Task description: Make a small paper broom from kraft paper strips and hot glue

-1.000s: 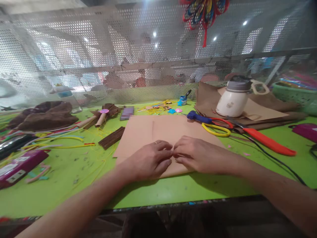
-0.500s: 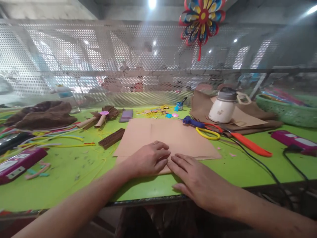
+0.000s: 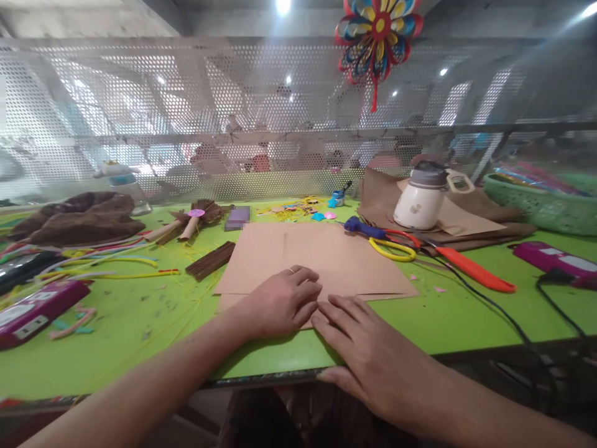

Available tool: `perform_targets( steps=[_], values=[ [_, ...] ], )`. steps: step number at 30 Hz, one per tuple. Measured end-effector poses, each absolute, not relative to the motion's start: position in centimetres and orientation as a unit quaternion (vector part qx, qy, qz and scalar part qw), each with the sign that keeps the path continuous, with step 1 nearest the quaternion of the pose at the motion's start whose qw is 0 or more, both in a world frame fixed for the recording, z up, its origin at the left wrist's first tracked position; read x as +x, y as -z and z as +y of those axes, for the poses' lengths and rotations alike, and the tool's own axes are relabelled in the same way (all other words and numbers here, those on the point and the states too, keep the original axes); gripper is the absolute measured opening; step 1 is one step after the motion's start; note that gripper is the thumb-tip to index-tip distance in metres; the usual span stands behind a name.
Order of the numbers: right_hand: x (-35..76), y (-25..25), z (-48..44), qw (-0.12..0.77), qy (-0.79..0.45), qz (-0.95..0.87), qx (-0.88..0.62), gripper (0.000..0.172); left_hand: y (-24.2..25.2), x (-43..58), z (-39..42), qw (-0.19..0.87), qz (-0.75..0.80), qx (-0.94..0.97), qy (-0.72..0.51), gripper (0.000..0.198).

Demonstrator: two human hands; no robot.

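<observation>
Sheets of tan kraft paper lie on the green table in front of me, with a crease near the far edge. My left hand rests on the near part of the paper, fingers loosely curved and pointing right, a ring on one finger. Beside it, my right hand lies with its fingers stretched over the paper's near edge, thumb apart by the table edge. The two hands' fingertips almost meet. Neither hand holds anything I can see. The paper under the palms is hidden.
Right of the paper lie yellow-handled scissors, a blue glue gun and an orange-handled tool. A white flask stands on brown paper. Farther right is a green basket. Left are a folded brown strip and a purple power strip.
My right hand has shifted slightly left and toward me, its thumb now nearer the table edge. My left hand stays almost in place on the paper.
</observation>
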State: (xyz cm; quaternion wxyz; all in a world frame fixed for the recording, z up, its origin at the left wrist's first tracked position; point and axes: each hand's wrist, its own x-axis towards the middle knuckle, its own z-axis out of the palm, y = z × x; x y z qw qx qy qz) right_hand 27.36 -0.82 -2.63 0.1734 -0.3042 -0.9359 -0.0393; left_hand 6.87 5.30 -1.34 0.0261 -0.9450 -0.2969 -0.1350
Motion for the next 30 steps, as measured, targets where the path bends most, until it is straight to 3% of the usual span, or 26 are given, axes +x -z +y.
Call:
perform_targets(
  steps=[8,16,30],
  values=[
    [27.7,2.0,-0.6,0.162,-0.017,-0.939,-0.302,0.047,1.3,7.1,5.3,0.028,-0.300,-0.947,0.115,0.024],
    [27.5,2.2,-0.9,0.164,0.010,-0.944,-0.288,0.052,0.9,7.1,5.2,0.026,-0.295,-0.951,0.085,0.027],
    [30.6,2.5,-0.2,0.168,-0.067,-0.936,-0.301,0.058,1.0,5.9,4.8,-0.001,-0.315,-0.948,0.045,0.057]
  ],
)
